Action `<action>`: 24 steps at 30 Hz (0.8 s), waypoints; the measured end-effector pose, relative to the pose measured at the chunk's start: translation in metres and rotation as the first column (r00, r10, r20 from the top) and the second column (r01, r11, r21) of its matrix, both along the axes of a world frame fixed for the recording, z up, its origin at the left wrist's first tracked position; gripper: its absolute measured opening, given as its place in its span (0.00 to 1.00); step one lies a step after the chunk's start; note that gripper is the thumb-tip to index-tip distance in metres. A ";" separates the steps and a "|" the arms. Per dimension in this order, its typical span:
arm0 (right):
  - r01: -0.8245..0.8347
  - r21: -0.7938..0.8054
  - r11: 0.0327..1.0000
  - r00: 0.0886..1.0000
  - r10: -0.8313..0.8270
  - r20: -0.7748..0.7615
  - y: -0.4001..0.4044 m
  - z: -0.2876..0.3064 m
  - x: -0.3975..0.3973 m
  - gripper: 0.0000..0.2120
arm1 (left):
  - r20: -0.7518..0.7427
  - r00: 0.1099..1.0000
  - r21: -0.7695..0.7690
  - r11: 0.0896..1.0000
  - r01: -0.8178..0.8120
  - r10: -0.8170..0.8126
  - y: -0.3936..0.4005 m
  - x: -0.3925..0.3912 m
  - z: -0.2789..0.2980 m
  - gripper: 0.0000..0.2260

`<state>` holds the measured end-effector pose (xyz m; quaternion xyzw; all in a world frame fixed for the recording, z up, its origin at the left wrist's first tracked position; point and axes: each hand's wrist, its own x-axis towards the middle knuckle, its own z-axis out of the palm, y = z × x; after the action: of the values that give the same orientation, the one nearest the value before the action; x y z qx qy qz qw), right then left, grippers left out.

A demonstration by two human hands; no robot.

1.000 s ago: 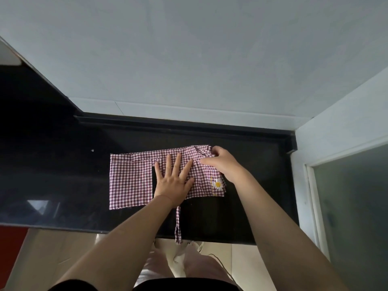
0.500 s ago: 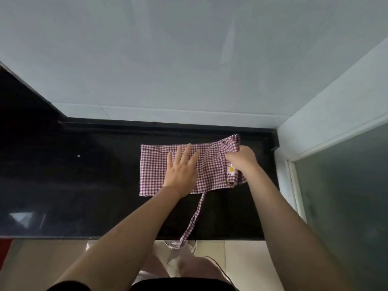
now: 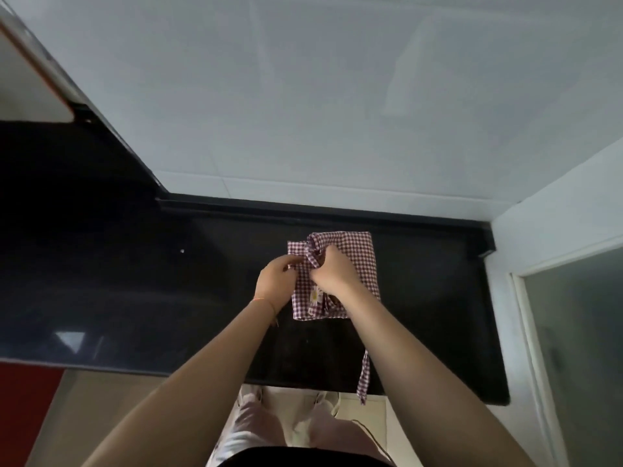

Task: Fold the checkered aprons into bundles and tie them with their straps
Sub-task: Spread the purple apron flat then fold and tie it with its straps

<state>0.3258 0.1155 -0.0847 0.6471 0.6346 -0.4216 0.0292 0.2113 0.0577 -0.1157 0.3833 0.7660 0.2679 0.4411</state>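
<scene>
A red-and-white checkered apron lies folded into a narrow rectangle on the black countertop, near its right end. A daisy patch shows on its front part. My left hand pinches the apron's left edge. My right hand grips a bunched fold at the apron's upper left. One checkered strap runs out from under my right forearm and hangs over the counter's front edge.
A pale wall rises right behind the counter. A white wall corner and a glass door stand to the right. The counter's raised back lip runs along the far side. Below the front edge are a red cabinet front and the floor.
The apron was spread wide under my flat left palm. It is now folded over to about half that width, and both hands have closed on its upper-left part.
</scene>
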 end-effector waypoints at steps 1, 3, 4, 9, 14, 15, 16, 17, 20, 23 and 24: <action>0.006 -0.003 1.000 1.000 -0.006 0.006 -0.004 -0.005 -0.007 0.24 | 0.076 0.995 -0.014 0.997 -0.070 0.071 -0.002 -0.009 -0.001 0.15; -0.010 0.003 1.000 1.000 0.010 0.023 -0.009 -0.010 -0.014 0.24 | 0.227 0.958 -0.057 0.985 -0.165 0.173 -0.004 -0.019 -0.004 0.10; -0.034 -0.011 0.999 0.999 0.034 0.022 -0.010 -0.011 -0.019 0.26 | 0.300 0.929 -0.092 0.976 -0.199 0.218 -0.004 -0.023 -0.006 0.10; -0.321 -0.318 0.892 0.947 0.308 -0.090 0.004 0.001 -0.008 0.26 | 0.164 0.981 -0.065 0.994 -0.091 0.101 0.000 -0.021 -0.004 0.08; -0.046 0.092 0.995 0.998 0.043 0.034 0.023 0.008 0.027 0.05 | -0.078 0.997 -0.070 0.997 -0.010 0.004 0.005 -0.019 -0.003 0.04; 0.068 0.184 0.981 0.995 -0.080 0.059 0.027 0.007 0.036 0.06 | -0.094 0.996 -0.067 0.998 -0.001 -0.005 0.006 -0.019 -0.003 0.05; 0.168 0.202 0.965 0.979 -0.188 0.083 0.029 0.006 0.045 0.15 | -0.112 0.994 -0.060 0.998 0.003 -0.010 0.006 -0.019 -0.004 0.06; 0.235 0.118 0.965 0.963 -0.247 0.105 0.030 0.003 0.052 0.26 | -0.124 0.992 -0.055 0.998 0.005 -0.011 0.005 -0.019 -0.005 0.08; 0.284 -0.260 0.923 0.959 -0.274 0.075 0.026 -0.002 0.064 0.37 | -0.114 0.993 -0.037 0.999 0.013 -0.018 0.002 -0.018 -0.005 0.10; 0.307 -0.346 0.887 0.945 -0.326 0.001 0.017 -0.007 0.069 0.35 | -0.128 0.992 -0.041 0.999 -0.024 0.019 0.001 -0.018 -0.004 0.06; 0.314 -0.341 0.886 0.939 -0.342 -0.022 0.014 -0.010 0.069 0.33 | -0.137 0.989 -0.033 0.998 -0.053 0.048 0.000 -0.018 -0.002 0.04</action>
<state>0.3950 0.1299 -0.0950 0.7130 0.4363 -0.5474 0.0401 0.1935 0.0580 -0.1172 0.3732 0.8085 0.2383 0.3877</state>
